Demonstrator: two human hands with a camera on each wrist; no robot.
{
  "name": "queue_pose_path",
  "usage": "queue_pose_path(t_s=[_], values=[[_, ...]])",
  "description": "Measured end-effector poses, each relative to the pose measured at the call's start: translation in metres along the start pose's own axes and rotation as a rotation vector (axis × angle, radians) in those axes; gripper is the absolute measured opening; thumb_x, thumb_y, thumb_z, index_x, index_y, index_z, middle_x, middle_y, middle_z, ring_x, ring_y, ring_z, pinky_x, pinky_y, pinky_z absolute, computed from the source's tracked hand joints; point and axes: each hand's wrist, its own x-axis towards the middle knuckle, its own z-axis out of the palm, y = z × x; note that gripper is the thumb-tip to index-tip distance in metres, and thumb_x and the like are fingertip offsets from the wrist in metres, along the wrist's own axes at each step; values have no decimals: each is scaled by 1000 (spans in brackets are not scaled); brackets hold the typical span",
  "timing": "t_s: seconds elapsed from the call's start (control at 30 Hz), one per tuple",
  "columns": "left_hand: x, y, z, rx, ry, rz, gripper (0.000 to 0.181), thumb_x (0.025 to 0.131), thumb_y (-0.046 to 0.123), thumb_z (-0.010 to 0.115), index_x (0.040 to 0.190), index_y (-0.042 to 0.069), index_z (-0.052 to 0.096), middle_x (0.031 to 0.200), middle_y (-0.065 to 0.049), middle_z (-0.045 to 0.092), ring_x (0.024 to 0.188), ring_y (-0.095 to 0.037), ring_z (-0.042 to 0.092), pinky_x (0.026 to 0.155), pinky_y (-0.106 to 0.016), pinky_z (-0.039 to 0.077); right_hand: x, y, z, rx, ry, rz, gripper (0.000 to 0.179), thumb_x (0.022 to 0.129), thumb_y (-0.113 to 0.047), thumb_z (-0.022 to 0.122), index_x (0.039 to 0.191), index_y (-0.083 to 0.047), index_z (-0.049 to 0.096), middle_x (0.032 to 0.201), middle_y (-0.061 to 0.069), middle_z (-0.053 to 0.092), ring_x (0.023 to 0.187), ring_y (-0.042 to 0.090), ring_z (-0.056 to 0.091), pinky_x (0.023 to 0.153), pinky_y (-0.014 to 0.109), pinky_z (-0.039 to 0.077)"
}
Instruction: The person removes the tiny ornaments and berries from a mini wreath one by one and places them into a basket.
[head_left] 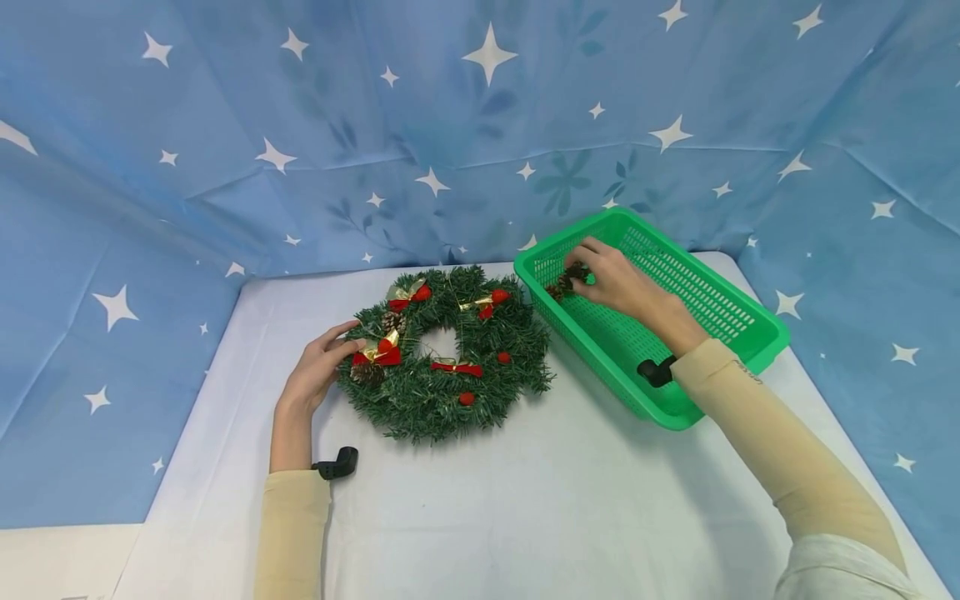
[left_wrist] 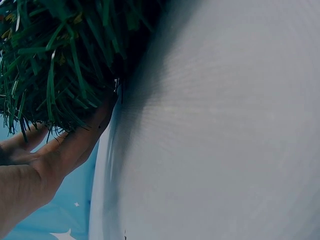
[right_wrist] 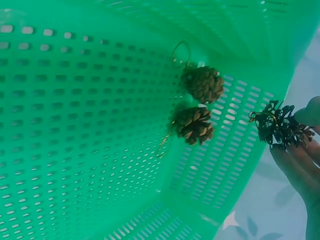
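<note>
A green wreath point(head_left: 420, 408) with red bows, red berries and pine cones lies on the white table. My left hand point(head_left: 318, 371) is at its left edge, thumb on top near a red and gold bow point(head_left: 378, 354); in the left wrist view the fingers point(left_wrist: 75, 145) reach along the wreath's underside. Over the green basket point(head_left: 600, 358), my right hand point(head_left: 622, 287) pinches a pine cone point(right_wrist: 282, 127) that has a gold loop. Two more pine cones, one point(right_wrist: 205, 84) beside the other point(right_wrist: 195, 125), lie in the basket's end, each with a gold string.
The basket stands right of the wreath, slanted on the white table point(head_left: 480, 508). Behind and at both sides hangs a blue cloth point(head_left: 450, 125) with white stars. A black wrist camera point(head_left: 341, 462) sits on the left wrist, another point(head_left: 656, 372) on the right.
</note>
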Motion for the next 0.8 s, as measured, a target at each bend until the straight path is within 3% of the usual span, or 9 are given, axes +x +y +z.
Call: queue_pose_path(t_s=[0.1, 0.23, 0.4, 0.6, 0.8], values=[[0, -1, 0, -6, 1, -3, 67, 103, 35, 65, 161, 19, 37, 124, 2, 59, 104, -13, 48, 92, -44, 32, -2, 5, 3, -3, -7, 13, 21, 85, 8, 76, 105, 5, 68, 107, 21, 63, 86, 33, 65, 69, 42, 54], [0, -1, 0, -11, 5, -5, 66, 103, 34, 65, 161, 18, 38, 121, 3, 59, 111, -14, 49, 92, -44, 31, -5, 11, 6, 1, -26, 43, 22, 85, 8, 76, 105, 7, 68, 108, 22, 63, 88, 35, 66, 71, 44, 55], [-1, 0, 0, -8, 6, -10, 66, 103, 34, 65, 161, 19, 38, 118, 5, 60, 107, -13, 48, 88, -42, 32, -8, 16, 10, 10, -70, 110, 25, 85, 7, 76, 108, 8, 68, 110, 24, 64, 93, 38, 65, 76, 47, 56], [-1, 1, 1, -4, 8, -14, 65, 103, 34, 65, 161, 20, 39, 116, 5, 61, 88, -13, 42, 80, -39, 32, -10, 20, 16, 36, -103, 168, 26, 86, 7, 76, 110, 10, 67, 111, 25, 63, 99, 39, 64, 84, 50, 56], [-1, 2, 1, -10, 4, -14, 66, 103, 33, 65, 161, 19, 38, 117, 3, 60, 107, -15, 46, 92, -44, 31, -12, 25, 22, 49, -142, 205, 27, 87, 5, 75, 112, 9, 67, 110, 25, 63, 97, 38, 64, 84, 50, 56]])
